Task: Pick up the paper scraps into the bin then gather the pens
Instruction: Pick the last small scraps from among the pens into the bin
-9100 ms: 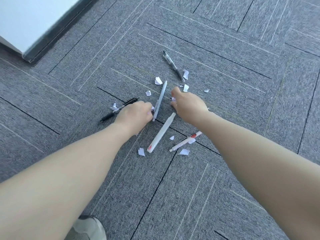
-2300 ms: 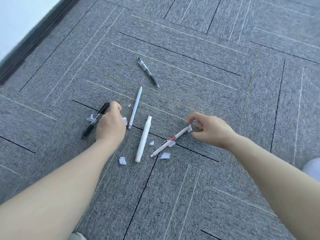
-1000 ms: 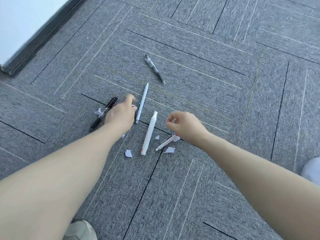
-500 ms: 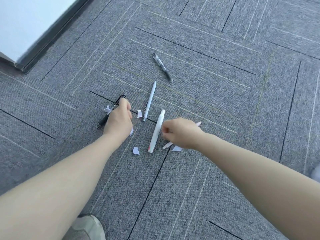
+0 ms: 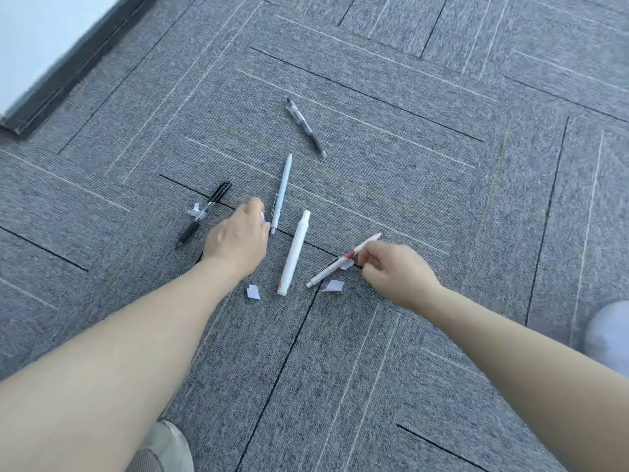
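- Paper scraps left on the carpet (image 5: 408, 335): one at the black pen (image 5: 207, 212), nine o'clock of my left hand (image 5: 238, 243); one (image 5: 253, 291) at its six o'clock; two by the red-marked pen (image 5: 343, 260).
- My left hand is closed around gathered scraps; white shows at its fingertips.
- My right hand (image 5: 394, 270) pinches at the scrap (image 5: 346, 264) on that pen; whether it grips, I cannot tell.
- Scrap-picking step; no bin in view. Next, I judge: lift this scrap without dragging the pen.

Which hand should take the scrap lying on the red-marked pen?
Right. The right hand is beside that scrap on the red-marked pen; the left hand is farther off, past the white marker.
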